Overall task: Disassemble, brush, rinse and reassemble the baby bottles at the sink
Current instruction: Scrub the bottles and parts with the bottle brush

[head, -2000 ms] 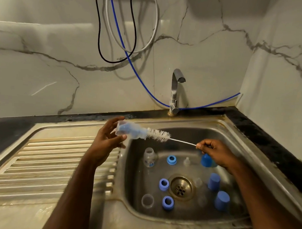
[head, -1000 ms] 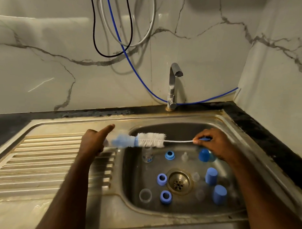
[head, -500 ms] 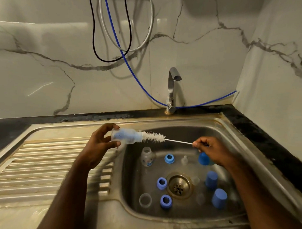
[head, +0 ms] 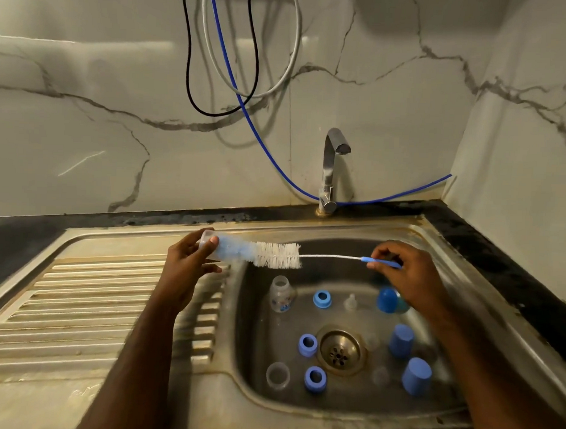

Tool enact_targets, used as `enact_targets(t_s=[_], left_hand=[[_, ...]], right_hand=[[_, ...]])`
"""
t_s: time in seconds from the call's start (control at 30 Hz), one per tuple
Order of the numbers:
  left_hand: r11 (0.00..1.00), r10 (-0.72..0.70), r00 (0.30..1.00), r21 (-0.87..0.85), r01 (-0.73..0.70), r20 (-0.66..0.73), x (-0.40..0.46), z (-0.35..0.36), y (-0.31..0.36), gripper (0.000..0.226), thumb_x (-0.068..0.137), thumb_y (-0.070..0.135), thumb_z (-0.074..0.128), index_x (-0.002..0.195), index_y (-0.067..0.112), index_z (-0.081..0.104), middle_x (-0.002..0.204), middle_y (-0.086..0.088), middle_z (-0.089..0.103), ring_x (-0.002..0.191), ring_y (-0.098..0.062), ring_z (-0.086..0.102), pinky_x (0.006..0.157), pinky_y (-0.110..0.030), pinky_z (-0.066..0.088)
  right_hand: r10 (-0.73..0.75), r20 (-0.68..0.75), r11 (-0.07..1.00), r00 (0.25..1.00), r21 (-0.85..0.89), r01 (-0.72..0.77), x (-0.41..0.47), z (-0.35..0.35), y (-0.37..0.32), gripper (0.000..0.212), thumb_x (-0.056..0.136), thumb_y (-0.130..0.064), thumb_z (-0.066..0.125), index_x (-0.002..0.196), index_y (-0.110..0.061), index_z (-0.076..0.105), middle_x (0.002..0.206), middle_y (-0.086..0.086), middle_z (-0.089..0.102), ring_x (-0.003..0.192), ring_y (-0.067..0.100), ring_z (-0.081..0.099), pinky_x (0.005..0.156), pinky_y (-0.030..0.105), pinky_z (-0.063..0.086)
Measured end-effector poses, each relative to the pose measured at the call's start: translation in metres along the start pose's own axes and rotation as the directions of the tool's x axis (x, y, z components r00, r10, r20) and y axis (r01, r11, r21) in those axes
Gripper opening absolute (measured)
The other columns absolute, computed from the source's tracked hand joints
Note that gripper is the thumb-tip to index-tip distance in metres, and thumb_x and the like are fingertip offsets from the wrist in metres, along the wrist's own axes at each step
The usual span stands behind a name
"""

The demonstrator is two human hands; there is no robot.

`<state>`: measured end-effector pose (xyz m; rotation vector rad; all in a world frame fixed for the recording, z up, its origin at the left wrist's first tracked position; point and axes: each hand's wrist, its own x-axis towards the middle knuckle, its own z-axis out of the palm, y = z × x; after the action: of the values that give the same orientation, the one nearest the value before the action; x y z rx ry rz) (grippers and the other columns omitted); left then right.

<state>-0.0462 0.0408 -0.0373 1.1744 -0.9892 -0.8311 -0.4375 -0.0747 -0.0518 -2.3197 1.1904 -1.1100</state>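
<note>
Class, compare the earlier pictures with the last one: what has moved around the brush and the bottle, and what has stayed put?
The bottle brush has slid in and out of the clear bottle; now its blue tip is inside and white bristles show outside. The left hand still grips the bottle, the right hand still pinches the blue handle. The parts in the sink lie as before.

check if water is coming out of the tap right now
No, the tap shows no stream below its spout, while the left hand holds the bottle aside with the brush in it.
</note>
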Motion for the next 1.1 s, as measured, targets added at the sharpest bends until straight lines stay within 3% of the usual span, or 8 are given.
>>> enact_targets(t_s=[0.1,0.23,0.33,0.5,0.67,0.77,0.93,1.1], left_hand=[[0.997,-0.026,1.000,-0.070,0.027,0.012,-0.001,0.002,0.003,0.040,0.090,0.031,0.063,0.125,0.011,0.063,0.113,-0.020,0.068,0.090,-0.030,0.071,0.066,-0.032,0.059],[0.999,0.005,1.000,-0.052,-0.004,0.027,-0.002,0.001,0.003,0.040,0.091,0.027,0.063,0.128,0.011,0.061,0.116,-0.021,0.068,0.090,-0.033,0.072,0.066,-0.031,0.060],[0.996,0.080,0.997,-0.035,-0.081,-0.012,-0.001,-0.006,0.001,0.045,0.085,0.020,0.069,0.129,0.013,0.061,0.123,-0.017,0.066,0.104,-0.036,0.070,0.081,-0.041,0.059],[0.989,0.136,0.990,-0.062,-0.134,0.029,0.002,-0.020,-0.003,0.053,0.082,0.006,0.070,0.132,0.017,0.060,0.136,-0.010,0.061,0.118,-0.035,0.065,0.098,-0.047,0.051],[0.970,0.071,0.974,-0.243,-0.018,0.213,0.002,-0.021,0.002,0.068,0.076,0.022,0.087,0.136,0.008,0.057,0.131,-0.015,0.061,0.120,-0.036,0.062,0.093,-0.043,0.058],[0.930,0.015,0.993,-0.365,0.028,0.115,0.003,-0.014,0.004,0.058,0.081,0.028,0.083,0.131,0.009,0.059,0.126,-0.016,0.064,0.109,-0.029,0.068,0.082,-0.036,0.061],[0.935,-0.065,0.979,-0.354,-0.007,-0.191,0.009,-0.016,-0.002,0.040,0.096,0.012,0.062,0.132,-0.005,0.054,0.110,-0.016,0.064,0.091,-0.027,0.072,0.075,-0.034,0.063],[0.910,-0.214,0.886,-0.413,0.029,-0.411,0.008,-0.018,0.003,0.033,0.096,0.025,0.067,0.116,-0.001,0.063,0.117,-0.017,0.062,0.100,-0.033,0.069,0.074,-0.035,0.064]], right_hand=[[0.013,0.017,0.999,1.000,-0.039,-0.013,-0.001,0.005,0.002,0.016,0.092,-0.020,0.069,0.108,-0.019,0.072,0.096,-0.003,0.071,0.088,0.007,0.064,0.083,0.018,0.047],[0.059,0.091,0.977,0.994,-0.209,-0.039,0.001,0.014,0.002,0.018,0.099,-0.033,0.057,0.107,-0.025,0.072,0.095,-0.005,0.070,0.091,0.014,0.063,0.088,0.036,0.049],[0.132,0.069,0.920,0.989,-0.379,-0.096,0.000,0.007,0.000,0.020,0.102,-0.040,0.050,0.104,-0.031,0.068,0.095,-0.008,0.069,0.095,0.016,0.062,0.093,0.042,0.042],[0.123,0.100,0.930,0.987,-0.358,-0.080,-0.002,0.007,-0.002,0.016,0.098,-0.039,0.056,0.097,-0.032,0.070,0.088,-0.011,0.070,0.087,0.014,0.064,0.090,0.044,0.048],[0.183,0.233,0.968,0.955,0.128,-0.217,-0.002,0.013,0.000,0.028,0.096,-0.011,0.063,0.074,-0.025,0.073,0.075,-0.001,0.073,0.077,0.015,0.068,0.080,0.038,0.052],[0.288,0.212,0.881,0.934,0.323,-0.345,0.001,0.010,0.005,0.031,0.097,-0.007,0.059,0.073,-0.018,0.074,0.074,0.008,0.073,0.076,0.017,0.067,0.082,0.044,0.053],[0.371,0.170,0.894,0.913,0.201,-0.401,0.001,0.010,0.016,0.024,0.095,-0.030,0.065,0.075,-0.025,0.077,0.079,0.016,0.073,0.085,0.041,0.069,0.088,0.057,0.055],[0.402,0.218,0.853,0.889,0.264,-0.450,-0.001,-0.003,0.012,0.025,0.091,-0.034,0.067,0.075,-0.018,0.079,0.074,0.006,0.075,0.084,0.027,0.073,0.081,0.036,0.058]])
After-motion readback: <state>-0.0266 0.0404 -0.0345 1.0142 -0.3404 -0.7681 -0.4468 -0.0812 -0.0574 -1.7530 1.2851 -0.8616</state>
